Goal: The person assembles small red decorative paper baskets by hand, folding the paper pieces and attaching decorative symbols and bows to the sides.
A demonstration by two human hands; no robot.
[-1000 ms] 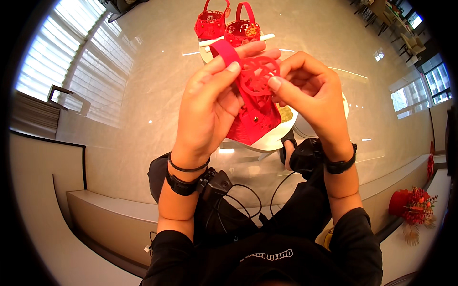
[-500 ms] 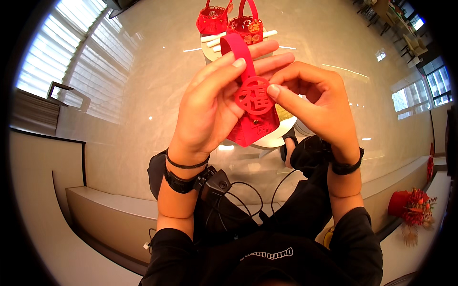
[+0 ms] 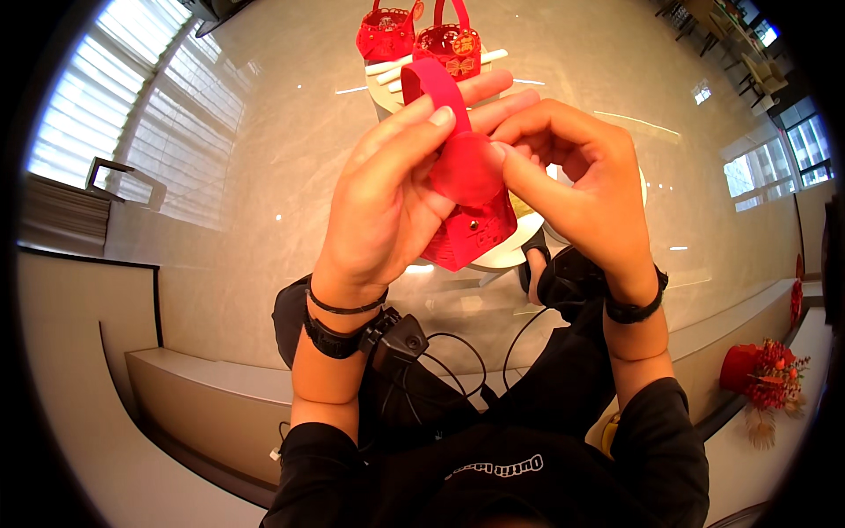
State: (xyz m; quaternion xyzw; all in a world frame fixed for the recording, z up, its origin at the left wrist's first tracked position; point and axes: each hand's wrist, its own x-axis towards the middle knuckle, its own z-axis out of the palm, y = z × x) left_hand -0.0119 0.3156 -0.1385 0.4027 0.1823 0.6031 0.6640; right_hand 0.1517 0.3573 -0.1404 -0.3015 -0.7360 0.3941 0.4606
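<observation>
A small red felt basket (image 3: 480, 236) hangs in front of me, its strap handle (image 3: 433, 81) arching up past my fingers. My left hand (image 3: 365, 198) is closed round that handle, with the thumb laid against the strap and the other fingers behind it. A round red tag (image 3: 466, 170) lies over the lower part of the strap; its face looks smeared, so its cut-out pattern does not show. Thumb and forefinger of my right hand (image 3: 585, 180) pinch the tag's right edge. Part of the basket's body is hidden behind the tag and my left hand.
Two similar red baskets, one at the left (image 3: 385, 37) and one at the right (image 3: 446, 48), stand beyond my hands, with white rods (image 3: 387, 67) in front of them on a small round table (image 3: 506, 257). A red potted arrangement (image 3: 764, 374) is at the far right.
The tag's cut-out symbol was crisp before; its face now appears as a smooth red blur. Both hands keep nearly the same grip. The view has shifted slightly.
</observation>
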